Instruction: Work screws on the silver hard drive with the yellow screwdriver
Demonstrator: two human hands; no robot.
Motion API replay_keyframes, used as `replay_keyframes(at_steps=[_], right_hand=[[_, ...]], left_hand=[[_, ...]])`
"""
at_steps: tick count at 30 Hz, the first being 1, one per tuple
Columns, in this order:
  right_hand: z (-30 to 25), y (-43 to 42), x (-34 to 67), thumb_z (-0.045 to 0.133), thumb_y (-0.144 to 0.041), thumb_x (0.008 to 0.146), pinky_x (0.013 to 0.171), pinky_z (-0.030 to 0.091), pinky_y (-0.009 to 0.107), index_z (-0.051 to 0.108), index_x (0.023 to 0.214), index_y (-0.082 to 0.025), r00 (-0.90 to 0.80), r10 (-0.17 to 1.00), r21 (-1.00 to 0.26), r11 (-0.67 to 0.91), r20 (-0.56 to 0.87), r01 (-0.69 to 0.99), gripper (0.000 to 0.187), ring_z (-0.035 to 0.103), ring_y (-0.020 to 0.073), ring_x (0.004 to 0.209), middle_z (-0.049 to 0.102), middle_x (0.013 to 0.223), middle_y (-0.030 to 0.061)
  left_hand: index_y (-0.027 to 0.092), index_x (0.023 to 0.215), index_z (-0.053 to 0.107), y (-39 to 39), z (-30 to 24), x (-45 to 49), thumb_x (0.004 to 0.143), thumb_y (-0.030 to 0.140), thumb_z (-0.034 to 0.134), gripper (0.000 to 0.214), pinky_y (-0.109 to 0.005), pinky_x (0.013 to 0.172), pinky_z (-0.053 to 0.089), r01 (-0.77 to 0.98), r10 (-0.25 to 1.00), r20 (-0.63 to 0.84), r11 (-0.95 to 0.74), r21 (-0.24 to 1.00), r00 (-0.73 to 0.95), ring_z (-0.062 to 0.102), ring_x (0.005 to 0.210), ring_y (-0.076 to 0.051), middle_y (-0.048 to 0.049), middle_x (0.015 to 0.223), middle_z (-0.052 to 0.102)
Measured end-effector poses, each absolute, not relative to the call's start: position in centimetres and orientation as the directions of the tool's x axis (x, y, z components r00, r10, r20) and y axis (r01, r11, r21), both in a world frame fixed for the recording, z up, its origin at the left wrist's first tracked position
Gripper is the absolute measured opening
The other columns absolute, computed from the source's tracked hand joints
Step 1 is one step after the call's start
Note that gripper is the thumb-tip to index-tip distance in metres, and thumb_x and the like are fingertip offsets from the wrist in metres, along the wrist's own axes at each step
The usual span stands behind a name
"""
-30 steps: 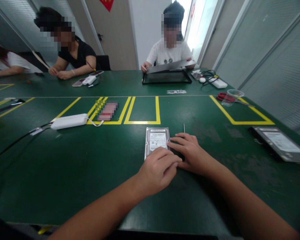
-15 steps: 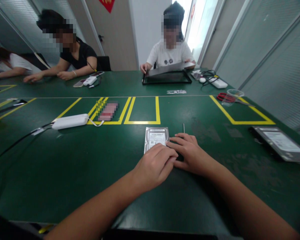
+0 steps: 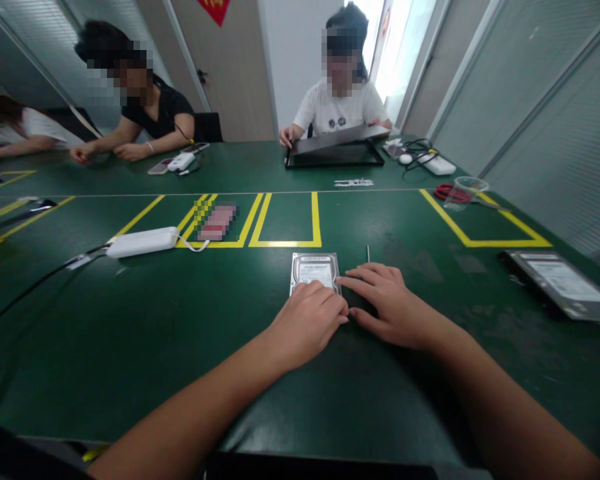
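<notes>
A silver hard drive (image 3: 314, 268) with a white label lies flat on the green table in front of me. My left hand (image 3: 313, 319) covers its near part, palm down. The fingers are bent and pressed together at the near right corner; whatever they pinch, if anything, is hidden. On the right, my right hand (image 3: 393, 307) has its fingers spread. Its index fingertip reaches the drive's right edge, and the thumb is close to my left fingertips. Beyond the right knuckles, a thin metal rod (image 3: 368, 254) sticks out, mostly hidden.
Another drive-like metal unit (image 3: 563, 283) lies at the right. To the left are a white power bank (image 3: 143, 242) and a cabled phone (image 3: 219, 223). A clear cup (image 3: 467, 193) stands by a red cable (image 3: 450, 193). Across the table, a person holds a sheet over a black frame (image 3: 330, 163).
My left hand has shifted slightly left and my right hand slightly right, opening a small gap between them. The drive stays in place. At far left, a person's hand has moved right.
</notes>
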State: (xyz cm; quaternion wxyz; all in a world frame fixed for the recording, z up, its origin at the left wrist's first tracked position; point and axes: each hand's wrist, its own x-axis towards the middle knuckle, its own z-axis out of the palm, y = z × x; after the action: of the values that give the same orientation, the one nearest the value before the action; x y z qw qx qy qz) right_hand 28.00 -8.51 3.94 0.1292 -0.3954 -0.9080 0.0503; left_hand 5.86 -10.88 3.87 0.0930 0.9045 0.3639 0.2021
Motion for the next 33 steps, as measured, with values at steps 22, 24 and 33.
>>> replay_keyframes(at_steps=[22,24,33], right_hand=[[3.11,-8.16,27.92,0.051,-0.026,0.093,0.08,0.03,0.038,0.067,0.117,-0.018,-0.494,0.832,0.02,0.506,0.251,0.862,0.029,0.052,0.0258,0.099,0.061,0.114,0.0119],[3.12,-8.16,27.92,0.052,-0.026,0.093,0.08,0.03,0.038,0.067,0.117,-0.018,-0.492,0.833,0.016,0.505,0.252,0.863,0.029,0.053,0.0257,0.099,0.061,0.114,0.0115],[3.05,-8.11,28.01,0.051,-0.026,0.094,0.08,0.03,0.038,0.066,0.117,-0.018,-0.499,0.824,0.014,0.515,0.268,0.857,0.029,0.053,0.0255,0.098,0.062,0.114,0.0121]], left_hand=[[0.013,0.096,0.065,-10.73,3.54,5.78,0.093,0.013,0.052,0.013,-0.035,0.084,0.05,0.532,0.567,0.345,-0.823,0.199,0.748,0.056,0.09,-0.022,-0.0072,0.09,0.065],[0.012,0.096,0.065,-10.73,3.57,5.74,0.093,0.014,0.052,0.014,-0.035,0.082,0.051,0.519,0.562,0.357,-0.827,0.218,0.746,0.056,0.089,-0.021,-0.0074,0.089,0.065],[0.013,0.1,0.064,-10.34,3.67,5.19,0.095,0.013,0.05,0.015,-0.034,0.085,0.051,0.437,0.51,0.432,-0.86,0.263,0.744,0.057,0.088,-0.02,-0.0071,0.091,0.067]])
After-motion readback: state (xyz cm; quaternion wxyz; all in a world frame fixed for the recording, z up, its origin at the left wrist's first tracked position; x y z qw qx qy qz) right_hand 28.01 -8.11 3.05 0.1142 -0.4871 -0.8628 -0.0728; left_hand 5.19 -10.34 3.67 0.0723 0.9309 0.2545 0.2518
